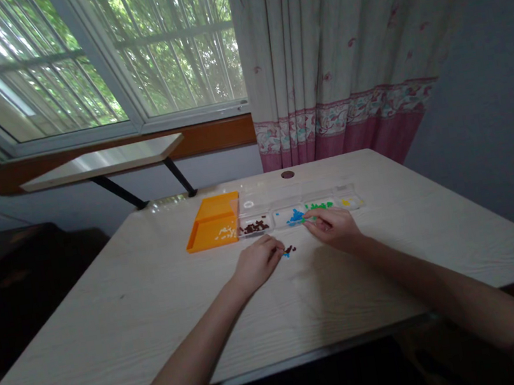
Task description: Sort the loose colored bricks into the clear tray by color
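My left hand [258, 262] rests on the table with its fingers curled together, touching a little cluster of brown and blue pieces [288, 251]. Whatever its fingertips may pinch is too small to make out. My right hand [333, 226] is closed in a pinch at the front edge of a clear plastic compartment box [273, 221]. A speck of green shows by its fingertips, but I cannot tell whether it is held. Inside the box lie dark brown pieces [255, 226], blue pieces [295, 216], green pieces [319, 206] and a few yellow pieces [346, 202], sorted by compartment.
An open orange case [209, 215] with small whitish pieces [226, 230] adjoins the box on its left. Behind it, a raised shelf [107, 160] on black legs stands at the table's back left. A round brown grommet [288, 175] sits near the back edge, before the curtain [317, 80].
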Motion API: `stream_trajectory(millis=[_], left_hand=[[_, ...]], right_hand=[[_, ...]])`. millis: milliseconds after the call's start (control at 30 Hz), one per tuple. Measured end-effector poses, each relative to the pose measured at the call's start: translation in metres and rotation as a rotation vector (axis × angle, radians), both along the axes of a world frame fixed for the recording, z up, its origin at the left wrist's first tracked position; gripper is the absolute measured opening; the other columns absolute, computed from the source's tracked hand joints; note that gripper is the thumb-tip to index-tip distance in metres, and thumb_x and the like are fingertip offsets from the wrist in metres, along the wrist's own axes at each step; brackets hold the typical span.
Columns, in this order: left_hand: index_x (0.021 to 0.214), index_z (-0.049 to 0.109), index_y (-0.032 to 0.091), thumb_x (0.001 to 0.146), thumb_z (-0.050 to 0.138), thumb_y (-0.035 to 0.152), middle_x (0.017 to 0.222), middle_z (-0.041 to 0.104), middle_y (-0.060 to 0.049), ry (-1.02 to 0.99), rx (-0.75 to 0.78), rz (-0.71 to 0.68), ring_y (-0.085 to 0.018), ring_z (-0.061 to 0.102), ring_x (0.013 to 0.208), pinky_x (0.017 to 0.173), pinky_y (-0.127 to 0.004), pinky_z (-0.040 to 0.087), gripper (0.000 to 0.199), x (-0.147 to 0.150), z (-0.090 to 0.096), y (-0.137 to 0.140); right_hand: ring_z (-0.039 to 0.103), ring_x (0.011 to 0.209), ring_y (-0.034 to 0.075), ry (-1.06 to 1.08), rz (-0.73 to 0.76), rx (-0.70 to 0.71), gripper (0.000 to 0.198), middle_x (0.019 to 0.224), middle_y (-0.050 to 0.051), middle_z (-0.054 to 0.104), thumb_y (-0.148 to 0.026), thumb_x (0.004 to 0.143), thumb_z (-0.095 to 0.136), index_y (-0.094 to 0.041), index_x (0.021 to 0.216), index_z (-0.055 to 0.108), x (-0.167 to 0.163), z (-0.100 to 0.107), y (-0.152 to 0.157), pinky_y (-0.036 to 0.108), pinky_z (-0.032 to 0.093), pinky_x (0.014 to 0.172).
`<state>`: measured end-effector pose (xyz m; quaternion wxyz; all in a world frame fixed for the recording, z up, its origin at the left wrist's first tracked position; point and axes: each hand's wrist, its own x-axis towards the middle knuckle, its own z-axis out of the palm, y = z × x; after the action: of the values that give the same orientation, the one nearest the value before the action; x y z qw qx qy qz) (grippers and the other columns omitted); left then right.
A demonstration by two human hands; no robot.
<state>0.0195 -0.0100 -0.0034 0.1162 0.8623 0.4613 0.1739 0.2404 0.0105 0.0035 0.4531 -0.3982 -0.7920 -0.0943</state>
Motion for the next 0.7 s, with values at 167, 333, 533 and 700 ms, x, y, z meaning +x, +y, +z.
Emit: stream_trajectory(millis=[167,333,533,700], left_hand=[[0.088,0.057,0.021,0.086,0.041,0.025,0.09,0.058,-0.002,-0.004,0.004,-0.006,-0.014,0.056,0.079,0.067,-0.023,0.043,0.016,0.0,-0.001,0.0],[0.088,0.054,0.02,0.088,0.037,0.025,0.09,0.057,-0.003,-0.029,0.041,-0.02,-0.014,0.055,0.083,0.071,-0.024,0.043,0.018,-0.001,-0.001,0.0],[0.09,0.052,0.02,0.088,0.037,0.025,0.09,0.059,-0.003,-0.09,0.066,-0.009,-0.015,0.055,0.082,0.071,-0.026,0.043,0.016,-0.001,-0.001,0.0],[0.089,0.052,0.019,0.088,0.038,0.024,0.087,0.06,-0.003,-0.121,0.074,-0.004,-0.015,0.055,0.078,0.066,-0.025,0.042,0.016,-0.001,-0.002,0.0]], right_hand=[[0.045,0.042,0.007,0.001,0.001,0.002,0.018,0.044,-0.005,0.048,-0.03,0.079,0.054,-0.019,0.079,0.067,0.001,-0.001,0.001,0.018,0.036,0.051],[0.048,0.045,0.008,-0.035,-0.062,-0.036,0.022,0.047,-0.004,0.052,-0.034,0.08,0.051,-0.019,0.081,0.067,0.006,-0.002,0.007,0.019,0.035,0.052],[0.053,0.051,0.011,-0.102,-0.298,-0.297,0.024,0.055,-0.004,0.058,-0.038,0.079,0.049,-0.024,0.09,0.065,0.029,0.0,0.022,0.021,0.031,0.051],[0.055,0.057,0.014,-0.145,-0.468,-0.447,0.024,0.061,-0.002,0.062,-0.039,0.079,0.047,-0.026,0.091,0.064,0.049,0.001,0.036,0.023,0.031,0.052]])
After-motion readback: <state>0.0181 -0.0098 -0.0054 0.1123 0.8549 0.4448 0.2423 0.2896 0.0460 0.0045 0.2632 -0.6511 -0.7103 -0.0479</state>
